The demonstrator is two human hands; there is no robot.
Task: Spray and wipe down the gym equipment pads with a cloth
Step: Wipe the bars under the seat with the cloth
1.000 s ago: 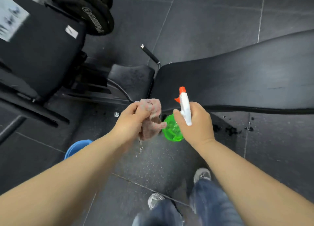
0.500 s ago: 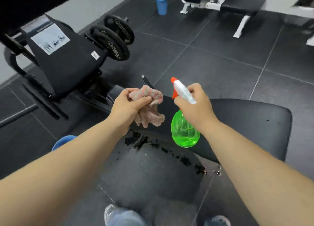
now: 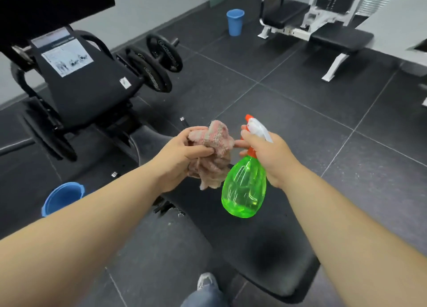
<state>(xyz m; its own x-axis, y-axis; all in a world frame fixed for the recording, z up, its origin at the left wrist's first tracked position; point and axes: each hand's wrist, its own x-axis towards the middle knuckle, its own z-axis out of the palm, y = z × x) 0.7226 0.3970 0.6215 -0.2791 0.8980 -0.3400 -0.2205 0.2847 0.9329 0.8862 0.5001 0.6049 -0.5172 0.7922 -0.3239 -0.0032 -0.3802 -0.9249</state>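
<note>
At the frame's centre, the left hand [image 3: 182,154] grips a crumpled, fluffy pink cloth [image 3: 213,149], and the right hand [image 3: 269,155] clasps a translucent green pear-shaped bottle [image 3: 243,187] above the smooth black pad [image 3: 265,249].

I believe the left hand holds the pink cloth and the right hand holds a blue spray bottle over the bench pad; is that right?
Not quite: the head view shows the spray bottle is green, not blue. The left hand does hold the pink cloth, and the right hand holds the bottle over the bench pad.
</note>
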